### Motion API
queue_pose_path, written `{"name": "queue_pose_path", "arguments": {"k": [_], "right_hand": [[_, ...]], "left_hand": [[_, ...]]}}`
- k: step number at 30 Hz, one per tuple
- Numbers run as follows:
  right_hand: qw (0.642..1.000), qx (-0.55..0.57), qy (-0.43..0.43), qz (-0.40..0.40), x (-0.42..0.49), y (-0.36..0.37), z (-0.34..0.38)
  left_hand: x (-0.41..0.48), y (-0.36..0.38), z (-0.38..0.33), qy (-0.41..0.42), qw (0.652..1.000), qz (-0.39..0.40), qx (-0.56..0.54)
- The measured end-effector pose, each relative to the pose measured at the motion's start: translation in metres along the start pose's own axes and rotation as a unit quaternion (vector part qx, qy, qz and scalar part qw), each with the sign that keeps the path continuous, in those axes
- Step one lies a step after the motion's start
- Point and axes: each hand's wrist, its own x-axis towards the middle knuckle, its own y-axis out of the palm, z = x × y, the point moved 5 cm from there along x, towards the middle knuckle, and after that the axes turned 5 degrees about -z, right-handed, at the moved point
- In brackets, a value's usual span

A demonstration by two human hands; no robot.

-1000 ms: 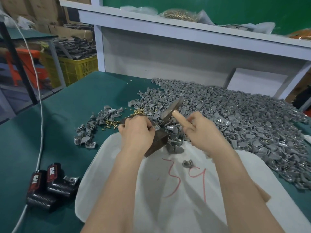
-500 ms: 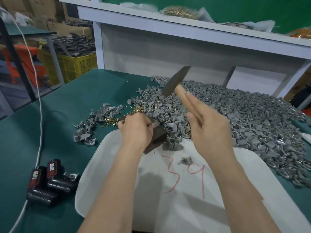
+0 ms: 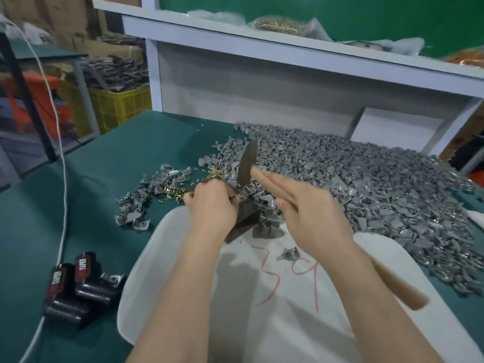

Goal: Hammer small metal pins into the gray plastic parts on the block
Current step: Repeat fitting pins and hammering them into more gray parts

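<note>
My left hand curls over the top of a dark block at the far edge of a white sheet, pinching something small there that its fingers hide. My right hand grips the wooden handle of a hammer; the metal head is low, just above the block beside my left fingers. A big heap of gray plastic parts lies behind and to the right. Small brass pins are scattered left of the block.
A smaller cluster of gray parts lies left on the green table. One loose part sits on the white sheet. Black tape dispensers and a white cable are at the left. A white shelf rises behind the heap.
The hammer rose from the block, then swung back down; its head is now close above the block again. My left hand has stayed on the block.
</note>
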Motion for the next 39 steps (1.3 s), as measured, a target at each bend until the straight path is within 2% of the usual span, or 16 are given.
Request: {"name": "queue_pose_path", "arguments": {"k": [2, 3, 6, 7, 10, 13, 19, 21, 23, 26, 29, 31, 33, 35, 37, 39], "right_hand": [[0.995, 0.072, -0.010, -0.063, -0.002, -0.005, 0.003], [0.996, 0.079, -0.004, -0.049, -0.004, -0.002, 0.002], [0.996, -0.006, 0.030, 0.080, -0.004, 0.016, -0.010], [0.995, -0.018, 0.040, 0.091, 0.000, 0.017, -0.015], [0.995, 0.031, 0.064, 0.070, 0.011, 0.021, -0.025], [0.988, 0.066, 0.134, 0.044, 0.022, 0.034, -0.042], [0.970, 0.054, 0.208, 0.115, 0.021, 0.066, -0.062], [0.972, 0.015, 0.200, 0.120, 0.020, 0.065, -0.064], [0.981, -0.029, 0.170, 0.091, 0.024, 0.060, -0.059], [0.992, 0.076, 0.092, 0.029, 0.036, 0.048, -0.032], [0.976, 0.180, 0.059, 0.102, 0.046, 0.058, -0.002], [0.965, 0.227, 0.075, 0.108, 0.058, 0.065, 0.005], [0.958, 0.252, 0.130, 0.035, 0.076, 0.062, -0.006], [0.963, 0.164, 0.210, -0.047, 0.096, 0.059, -0.030], [0.969, -0.028, 0.244, -0.022, 0.112, 0.069, -0.041], [0.982, -0.074, 0.172, 0.006, 0.128, 0.096, -0.021]], "left_hand": [[0.001, 0.001, 0.000, -0.004, 1.000, -0.001, -0.005], [0.000, 0.001, 0.000, -0.007, 1.000, 0.002, -0.006], [0.000, -0.001, -0.003, -0.002, 1.000, -0.002, 0.001], [0.000, -0.002, -0.003, -0.003, 1.000, -0.001, 0.003], [0.000, -0.002, -0.002, -0.004, 1.000, -0.005, -0.002], [-0.002, -0.001, -0.002, -0.006, 1.000, -0.007, -0.010], [-0.003, -0.003, -0.003, -0.010, 0.997, -0.017, -0.072], [-0.003, -0.004, -0.005, -0.011, 0.993, -0.009, -0.121], [-0.005, -0.002, -0.007, -0.017, 0.987, 0.012, -0.158], [-0.006, -0.001, -0.012, -0.014, 0.981, 0.014, -0.191], [-0.004, -0.003, -0.012, -0.008, 0.977, 0.001, -0.213], [-0.002, -0.005, -0.006, -0.024, 0.970, -0.028, -0.242], [0.001, -0.009, 0.003, -0.071, 0.949, -0.079, -0.298], [0.002, -0.013, 0.013, -0.135, 0.905, -0.137, -0.380], [0.000, -0.014, 0.024, -0.205, 0.841, -0.181, -0.467], [-0.001, -0.011, 0.034, -0.271, 0.775, -0.209, -0.530]]}}
